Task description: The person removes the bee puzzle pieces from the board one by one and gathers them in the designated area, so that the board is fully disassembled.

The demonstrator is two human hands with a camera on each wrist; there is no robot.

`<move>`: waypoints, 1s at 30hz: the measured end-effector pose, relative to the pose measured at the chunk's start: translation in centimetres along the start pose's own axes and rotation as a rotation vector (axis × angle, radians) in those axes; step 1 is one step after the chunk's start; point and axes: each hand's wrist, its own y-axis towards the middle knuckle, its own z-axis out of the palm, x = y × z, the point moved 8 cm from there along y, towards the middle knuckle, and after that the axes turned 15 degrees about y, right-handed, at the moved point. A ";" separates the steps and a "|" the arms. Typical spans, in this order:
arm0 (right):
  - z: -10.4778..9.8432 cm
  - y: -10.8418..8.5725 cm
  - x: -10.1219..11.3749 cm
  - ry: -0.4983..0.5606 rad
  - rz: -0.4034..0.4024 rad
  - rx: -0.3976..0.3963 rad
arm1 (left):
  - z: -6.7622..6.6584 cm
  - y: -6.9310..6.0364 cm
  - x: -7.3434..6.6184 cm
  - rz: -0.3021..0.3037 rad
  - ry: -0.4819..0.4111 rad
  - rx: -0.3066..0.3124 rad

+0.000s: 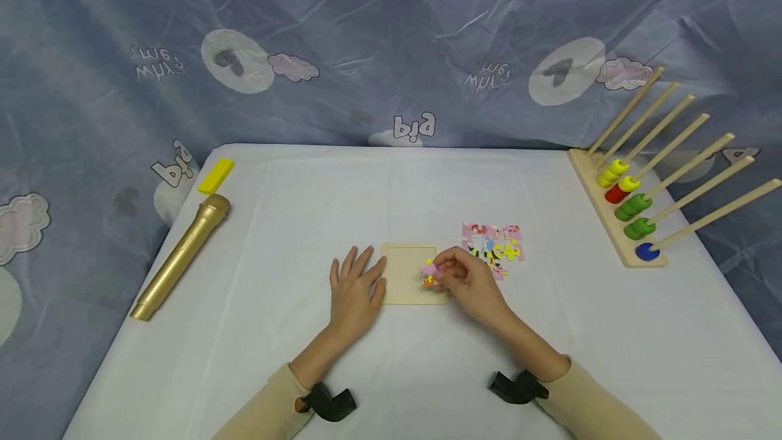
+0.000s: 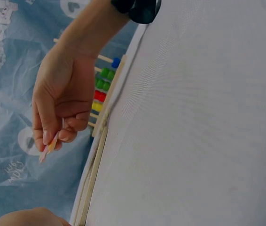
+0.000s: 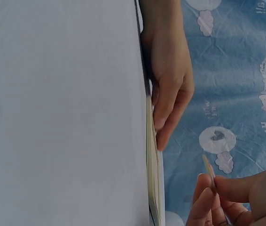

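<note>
A square wooden puzzle tray (image 1: 406, 277) lies on the table with its bare inside showing. My left hand (image 1: 356, 290) rests beside its left edge, fingers spread, with the thumb touching the rim. Above the tray's right side, my right hand (image 1: 473, 287) pinches a pink, yellow and orange jigsaw piece (image 1: 429, 271) between thumb and fingers. The right wrist view shows this piece (image 3: 207, 165) edge-on, raised off the table. To the right, a patch of loose pink and yellow jigsaw pieces (image 1: 512, 252) lies partly behind the right hand.
A gold microphone (image 1: 183, 253) and a yellow block (image 1: 216, 176) lie along the table's left side. On the right stands a wooden peg counter (image 1: 611, 223) with coloured beads, its long pegs leaning outward. A patterned grey-blue cloth (image 1: 366, 32) hangs behind the white table.
</note>
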 end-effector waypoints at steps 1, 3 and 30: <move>-0.3 0.0 0.1 0.010 0.004 -0.004 | 0.0 0.0 0.0 -0.002 0.000 0.004; -1.0 0.0 0.3 0.015 0.014 -0.025 | 0.0 0.0 0.0 -0.004 -0.001 0.010; -14.2 -3.6 -1.0 -0.315 0.063 -0.400 | 0.0 0.1 0.0 -0.004 -0.002 0.010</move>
